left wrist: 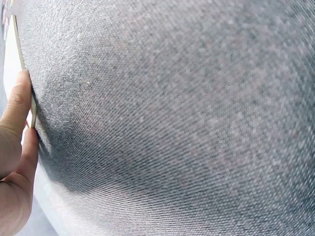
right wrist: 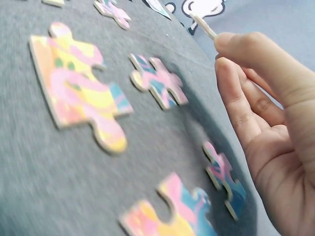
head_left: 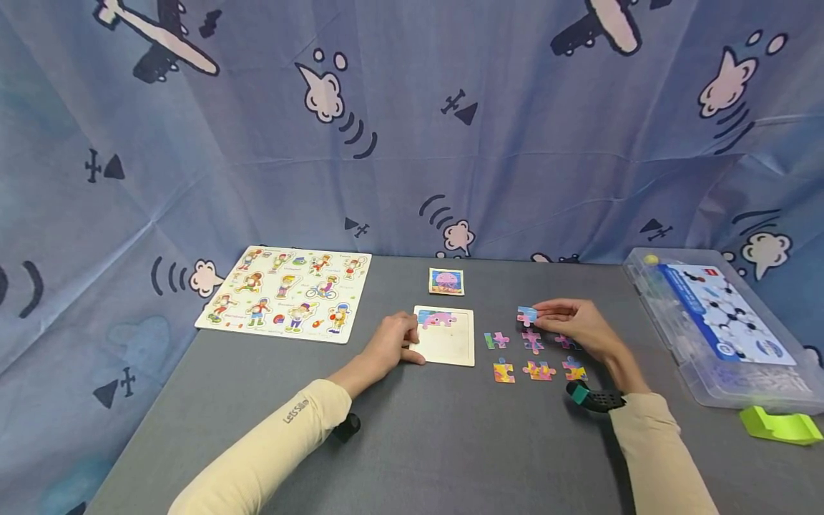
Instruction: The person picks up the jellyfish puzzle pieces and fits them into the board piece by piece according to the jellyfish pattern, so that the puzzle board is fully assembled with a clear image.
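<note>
In the head view my left hand [head_left: 391,337] holds the left edge of a pale square puzzle tray [head_left: 447,350]; its thumb is by the lower left corner. Joined pink and blue pieces [head_left: 438,319] lie along the tray's top. My right hand [head_left: 576,323] pinches a blue and pink jigsaw piece [head_left: 526,315] between thumb and fingers, raised over the table right of the tray. In the right wrist view that held piece [right wrist: 203,25] shows edge-on. Several loose pieces lie below it, among them a yellow and pink one [right wrist: 74,88] and a small pink and blue one [right wrist: 158,81].
A small picture card [head_left: 446,282] with a pink figure lies behind the tray. At the back left is a board of cartoon children [head_left: 283,295]. A clear plastic case [head_left: 721,322] and a green block [head_left: 780,426] are on the right. A patterned curtain [head_left: 399,179] hangs behind the table.
</note>
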`<state>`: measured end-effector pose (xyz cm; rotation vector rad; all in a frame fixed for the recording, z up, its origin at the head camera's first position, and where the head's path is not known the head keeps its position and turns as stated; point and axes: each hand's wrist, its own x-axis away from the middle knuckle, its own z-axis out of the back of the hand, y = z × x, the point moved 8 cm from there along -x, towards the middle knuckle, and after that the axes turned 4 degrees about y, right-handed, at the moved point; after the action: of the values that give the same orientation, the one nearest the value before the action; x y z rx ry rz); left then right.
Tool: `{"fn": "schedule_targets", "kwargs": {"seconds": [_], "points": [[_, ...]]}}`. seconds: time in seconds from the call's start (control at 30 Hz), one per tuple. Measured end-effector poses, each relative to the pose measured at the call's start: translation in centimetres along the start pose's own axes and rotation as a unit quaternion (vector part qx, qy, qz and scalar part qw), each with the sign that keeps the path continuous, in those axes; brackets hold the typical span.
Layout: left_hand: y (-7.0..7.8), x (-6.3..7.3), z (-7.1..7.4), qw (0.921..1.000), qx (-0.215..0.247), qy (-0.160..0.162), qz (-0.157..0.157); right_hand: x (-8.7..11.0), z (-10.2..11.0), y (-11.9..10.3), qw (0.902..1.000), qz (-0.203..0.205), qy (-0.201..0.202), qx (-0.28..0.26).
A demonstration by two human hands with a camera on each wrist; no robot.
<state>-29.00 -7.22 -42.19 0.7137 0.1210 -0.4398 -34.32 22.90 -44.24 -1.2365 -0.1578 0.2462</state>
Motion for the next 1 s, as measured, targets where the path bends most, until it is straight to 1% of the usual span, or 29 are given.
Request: {"fn": "schedule_targets", "kwargs": {"seconds": [0.13, 0.2, 0.3, 0.43, 0.63, 0.83, 1.0], "points": [[0.0, 0.1, 0.0, 0.9999, 0.013, -0.004, 0.004, -0.4, -0.9, 0.0, 0.9999, -0.008, -0.009, -0.008], [0.0, 0.1, 0.0, 0.9999, 0.016, -0.004, 0.005, -0.5, -1.4, -0.1, 0.9997, -0.007, -0.015, -0.021], [0.1, 0.1, 0.1, 0.9999, 0.009, -0.003, 0.003, -0.8, -2.0, -0.4, 0.9994, -0.002, -0.019, -0.029], [0.2, 0.2, 0.2, 1.0, -0.001, -0.002, -0.001, -1.2, -2.6, -0.4, 0.9995, -0.004, -0.021, -0.022], [0.1, 0.2, 0.2, 0.9999, 0.004, -0.005, 0.009, -1.8, -3.5, -0.3, 0.9995, -0.014, -0.029, -0.006], [0.0, 0.2, 0.0, 0.9999, 0.007, -0.005, 0.011, -2.2, -4.5, -0.5, 0.9993, -0.013, -0.032, -0.015], [-0.1, 0.1, 0.0, 1.0, 0.005, -0.005, 0.004, -2.7, -5.3, -0.5, 0.9993, -0.013, -0.032, -0.013]]}}
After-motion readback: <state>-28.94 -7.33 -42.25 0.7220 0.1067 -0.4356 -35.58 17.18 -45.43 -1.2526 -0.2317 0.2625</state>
